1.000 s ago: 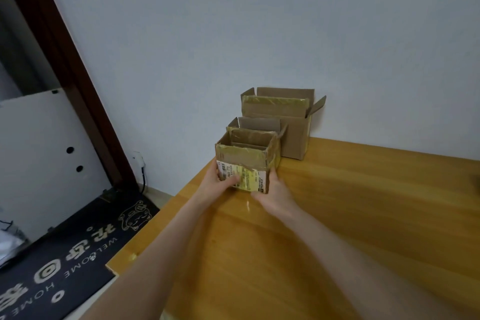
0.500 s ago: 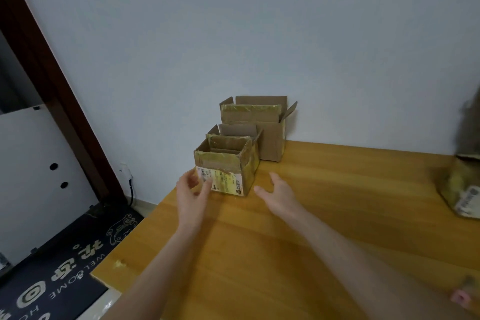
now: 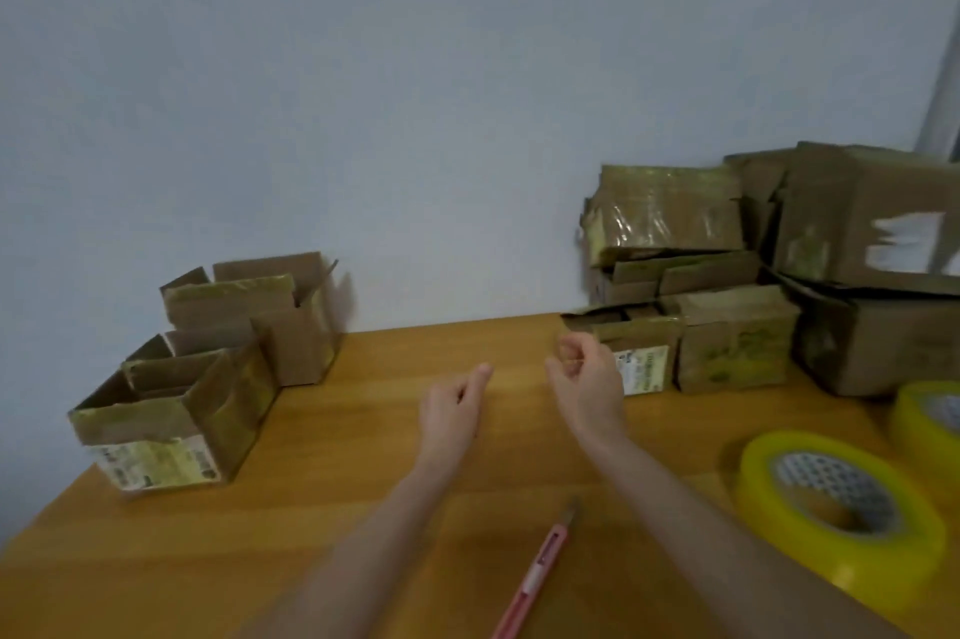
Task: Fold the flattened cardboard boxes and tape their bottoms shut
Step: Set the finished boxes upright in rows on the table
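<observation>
fingers (image 3: 480, 372) loosely curled: left hand (image 3: 449, 412), right hand (image 3: 589, 386)

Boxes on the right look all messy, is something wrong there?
Yes. The right-hand stack is piled unevenly, its top flattened box tilted with wrinkled tape. Also, the pink cutter lies on the table with its blade tip seemingly out.
</observation>
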